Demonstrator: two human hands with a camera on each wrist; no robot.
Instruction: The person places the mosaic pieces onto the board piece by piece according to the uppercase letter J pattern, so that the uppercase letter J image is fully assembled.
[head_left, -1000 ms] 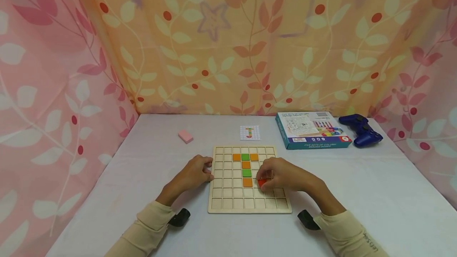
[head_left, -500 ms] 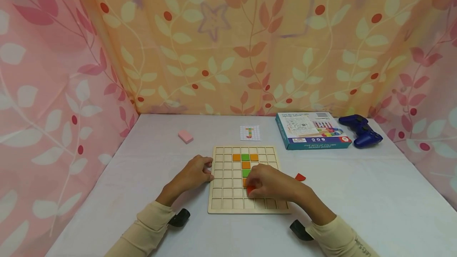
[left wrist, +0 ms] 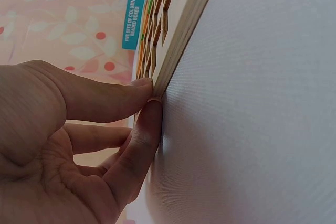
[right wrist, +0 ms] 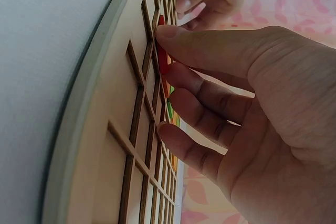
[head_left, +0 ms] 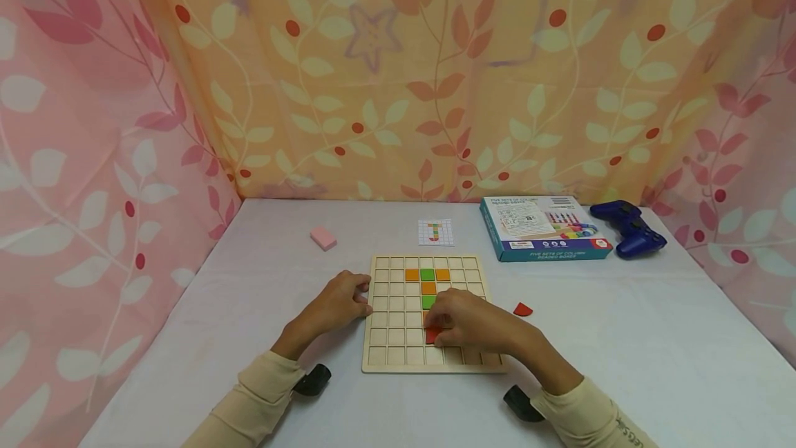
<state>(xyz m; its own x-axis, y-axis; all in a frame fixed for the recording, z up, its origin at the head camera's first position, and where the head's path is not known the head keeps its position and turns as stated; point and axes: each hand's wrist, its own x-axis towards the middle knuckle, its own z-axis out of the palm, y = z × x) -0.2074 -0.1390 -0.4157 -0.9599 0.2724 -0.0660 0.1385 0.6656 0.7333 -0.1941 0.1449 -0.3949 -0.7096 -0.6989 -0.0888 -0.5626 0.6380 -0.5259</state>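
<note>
A wooden grid board (head_left: 398,358) lies on the table. My left hand (head_left: 338,301) holds its left edge; in the left wrist view the thumb and a finger (left wrist: 142,135) meet at the board's edge. My right hand (head_left: 472,320) pinches a red tile (head_left: 433,336) between thumb and fingers, over a cell in a lower row. The right wrist view shows that red tile (right wrist: 162,59) tilted against the grid. Orange tiles (head_left: 428,288) and green tiles (head_left: 427,274) sit in cells above it, forming a T. One orange tile is partly hidden by my fingers.
A red quarter-circle piece (head_left: 523,309) lies right of the board. Behind the board is a pattern card (head_left: 435,232). A pink block (head_left: 323,238) lies at back left, a boxed toy set (head_left: 544,227) and a blue game controller (head_left: 628,228) at back right.
My right hand has moved left and down across the board with the red tile, which now lies lower at the grid. The quarter-circle piece has come into view at right. My left hand stays put.
</note>
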